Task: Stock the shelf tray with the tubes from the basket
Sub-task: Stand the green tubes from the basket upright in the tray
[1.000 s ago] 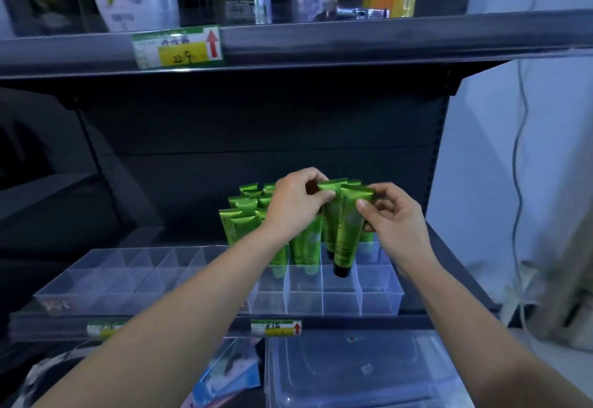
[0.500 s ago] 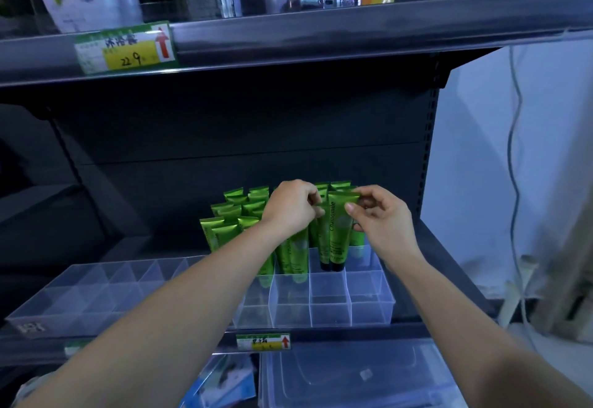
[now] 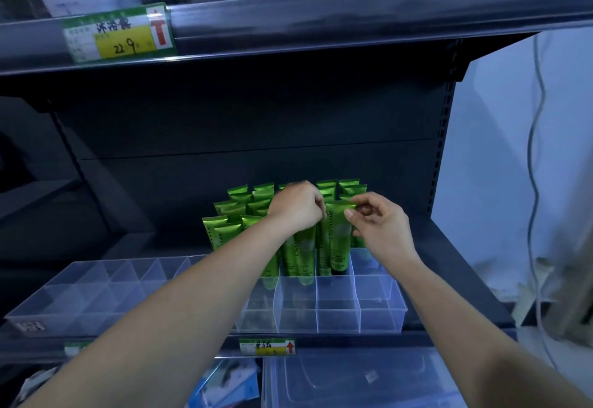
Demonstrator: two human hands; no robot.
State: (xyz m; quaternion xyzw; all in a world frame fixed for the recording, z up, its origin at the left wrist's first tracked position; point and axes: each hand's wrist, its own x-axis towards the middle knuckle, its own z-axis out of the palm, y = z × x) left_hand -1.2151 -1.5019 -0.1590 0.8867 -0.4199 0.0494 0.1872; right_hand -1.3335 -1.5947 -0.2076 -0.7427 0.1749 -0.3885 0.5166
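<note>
A clear divided shelf tray (image 3: 337,321) sits on the dark shelf. Several green tubes (image 3: 239,207) stand cap-down in its back cells, while the front cells hold nothing. My right hand (image 3: 377,226) pinches the top crimp of one green tube (image 3: 340,240), which stands upright with its black cap down in a middle-row cell. My left hand (image 3: 296,208) is curled over the tops of the neighbouring tubes just left of it, fingers at the same tube's top edge. The basket is out of view.
A second clear divided tray (image 3: 83,292) lies to the left on the same shelf. Overhead, the upper shelf (image 3: 321,19) carries bottles and a price tag. Clear lidded bins (image 3: 353,382) sit below. A wall and cable are at the right.
The green tube held by both hands has gone down into a tray cell and now stands upright. Both hands stayed at its top.
</note>
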